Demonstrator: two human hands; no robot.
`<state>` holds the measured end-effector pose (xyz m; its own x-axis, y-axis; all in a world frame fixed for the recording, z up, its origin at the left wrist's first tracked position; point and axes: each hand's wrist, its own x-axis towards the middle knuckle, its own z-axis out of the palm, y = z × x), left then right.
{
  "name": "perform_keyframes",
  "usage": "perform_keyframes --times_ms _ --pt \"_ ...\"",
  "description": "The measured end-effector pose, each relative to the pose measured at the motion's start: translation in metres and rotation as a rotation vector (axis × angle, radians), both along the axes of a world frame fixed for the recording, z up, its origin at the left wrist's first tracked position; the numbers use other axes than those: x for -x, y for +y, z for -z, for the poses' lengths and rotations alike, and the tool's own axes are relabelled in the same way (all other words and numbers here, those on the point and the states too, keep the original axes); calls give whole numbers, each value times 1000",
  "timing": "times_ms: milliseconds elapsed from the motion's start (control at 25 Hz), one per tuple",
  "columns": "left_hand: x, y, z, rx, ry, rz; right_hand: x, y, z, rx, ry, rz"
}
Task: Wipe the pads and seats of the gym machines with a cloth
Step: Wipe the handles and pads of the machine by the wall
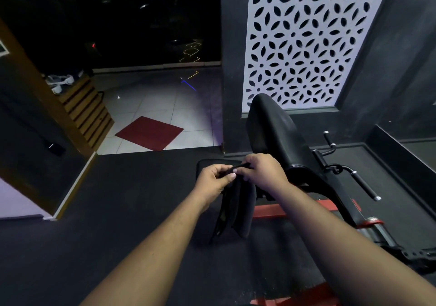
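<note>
A dark cloth (238,209) hangs down in folds in front of me, pinched at its top edge by both hands. My left hand (213,180) grips the top from the left, and my right hand (263,172) grips it from the right, fingertips nearly touching. Just behind the hands stands a gym machine with a black padded backrest (271,128) tilted upward. Its black seat pad (207,163) shows partly behind my left hand; the cloth and hands hide the rest of it.
The machine has a red and black frame (278,211) and chrome-tipped handles (364,185) on the right. A white lattice panel (304,41) fills the wall behind. A red mat (149,132) lies on white tiles to the left, beside a wooden slatted counter (87,114). Dark rubber flooring lies underfoot.
</note>
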<state>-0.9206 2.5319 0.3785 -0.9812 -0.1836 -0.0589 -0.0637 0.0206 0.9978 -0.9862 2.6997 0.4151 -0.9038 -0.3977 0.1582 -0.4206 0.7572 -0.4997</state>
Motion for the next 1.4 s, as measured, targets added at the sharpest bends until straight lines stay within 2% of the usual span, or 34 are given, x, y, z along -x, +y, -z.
perform_keyframes --times_ms 120,320,440,560,680,720,800,840,880,920,1000,1040,1120,1200,1280,1400 --pt "4 -13 -7 87 30 -82 5 7 -2 -69 25 -73" --pt "5 -36 -28 129 79 -161 15 27 8 -448 -114 -149" --pt "4 -50 -33 329 71 -128 16 30 4 -493 53 -78" --pt "2 -65 -38 484 22 -142 15 24 -11 -340 196 9" --pt "1 -71 -47 438 5 -145 17 16 -25 -59 110 13" --pt "-1 -68 -54 351 22 -133 19 15 -30 115 57 0" --pt "-4 -60 -73 160 67 -98 20 14 -37 632 -63 -54" --pt "-5 -55 -82 87 91 -69 18 15 -38 919 -181 -108" --pt "-5 -49 -91 28 111 -44 16 16 -33 1102 -340 -157" --pt "-3 -44 -99 -6 132 -41 12 16 -23 1116 -486 -197" --pt "2 -35 -114 -52 180 -108 -1 13 0 895 -682 -215" --pt "3 -33 -119 -105 211 -153 -7 11 9 842 -716 -196" --pt "0 -36 -112 -300 209 -184 -12 5 7 970 -706 -157" --pt "-13 -43 -80 -435 57 -50 -15 1 -7 1116 -717 -146" --pt "-33 -42 -45 -367 -120 81 -12 0 -22 1177 -774 -108" --pt "-32 -30 -39 -288 -36 27 -4 15 -20 1201 -873 -145"
